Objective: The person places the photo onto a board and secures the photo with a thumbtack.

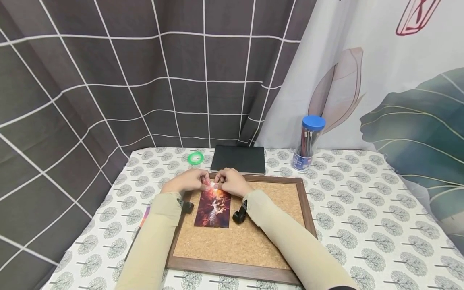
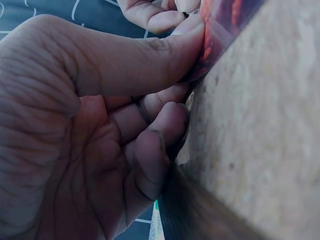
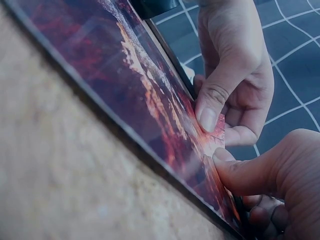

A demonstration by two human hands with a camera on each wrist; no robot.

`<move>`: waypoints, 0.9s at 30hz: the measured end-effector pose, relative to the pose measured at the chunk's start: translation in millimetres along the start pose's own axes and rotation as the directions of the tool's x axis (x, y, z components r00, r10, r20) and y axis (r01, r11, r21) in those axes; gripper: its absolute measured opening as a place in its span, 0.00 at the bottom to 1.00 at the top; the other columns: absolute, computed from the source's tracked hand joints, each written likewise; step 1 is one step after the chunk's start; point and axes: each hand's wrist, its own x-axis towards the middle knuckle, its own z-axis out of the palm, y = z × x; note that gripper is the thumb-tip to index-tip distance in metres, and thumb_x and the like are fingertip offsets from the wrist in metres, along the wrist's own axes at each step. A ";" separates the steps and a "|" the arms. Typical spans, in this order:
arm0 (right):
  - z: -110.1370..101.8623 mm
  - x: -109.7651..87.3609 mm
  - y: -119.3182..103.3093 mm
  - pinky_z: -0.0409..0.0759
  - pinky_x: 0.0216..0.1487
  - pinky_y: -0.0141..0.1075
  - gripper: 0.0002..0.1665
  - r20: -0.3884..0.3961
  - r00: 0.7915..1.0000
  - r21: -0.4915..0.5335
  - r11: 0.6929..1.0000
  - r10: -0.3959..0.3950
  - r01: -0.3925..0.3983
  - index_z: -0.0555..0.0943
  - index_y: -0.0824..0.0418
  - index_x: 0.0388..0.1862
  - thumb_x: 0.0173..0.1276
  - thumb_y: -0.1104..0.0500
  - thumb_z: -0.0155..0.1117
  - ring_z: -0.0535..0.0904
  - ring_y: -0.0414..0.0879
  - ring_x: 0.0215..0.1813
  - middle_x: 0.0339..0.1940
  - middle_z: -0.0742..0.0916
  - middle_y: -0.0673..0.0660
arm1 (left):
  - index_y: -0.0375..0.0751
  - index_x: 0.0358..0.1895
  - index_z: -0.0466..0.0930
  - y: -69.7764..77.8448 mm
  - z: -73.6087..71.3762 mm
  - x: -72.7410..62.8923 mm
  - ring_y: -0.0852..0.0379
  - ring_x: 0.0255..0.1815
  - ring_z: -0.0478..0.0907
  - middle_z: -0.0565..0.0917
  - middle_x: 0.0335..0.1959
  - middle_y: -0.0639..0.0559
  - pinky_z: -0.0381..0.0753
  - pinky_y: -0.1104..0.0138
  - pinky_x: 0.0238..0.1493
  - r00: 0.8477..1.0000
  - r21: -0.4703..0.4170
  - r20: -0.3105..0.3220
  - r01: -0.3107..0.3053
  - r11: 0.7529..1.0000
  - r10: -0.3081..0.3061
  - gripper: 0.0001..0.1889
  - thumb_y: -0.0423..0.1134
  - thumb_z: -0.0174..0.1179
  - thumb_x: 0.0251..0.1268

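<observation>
While the far edge of the glossy red-and-purple printed card [image 1: 212,211] is pinched by the left hand [image 1: 188,181] and the right hand [image 1: 233,183] over the left half of the brown-framed rectangular corkboard [image 1: 224,249], it is best kept straight under light, even pressure, so that no crease is made. Both thumbs [image 3: 212,107] on the card's face are shown clearly from the right wrist; the black rectangular notebook [image 1: 238,160] beyond the corkboard is revealed only by the head view.

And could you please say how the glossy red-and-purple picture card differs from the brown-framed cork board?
The picture card is smaller than the cork board. The card is glossy and colourful; the board has plain tan cork. The card is unframed, the board framed. Both are rectangular.
</observation>
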 end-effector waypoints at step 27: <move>-1.4 1.0 3.8 0.70 0.38 0.34 0.03 -0.022 0.998 -0.001 0.998 -0.063 0.063 0.84 0.55 0.33 0.63 0.62 0.65 0.72 0.43 0.33 0.28 0.78 0.49 | 0.44 0.34 0.79 -1.0 -0.1 1.1 0.55 0.32 0.74 0.80 0.31 0.52 0.74 0.62 0.37 1.000 0.013 0.005 -0.004 1.000 0.004 0.09 0.39 0.71 0.59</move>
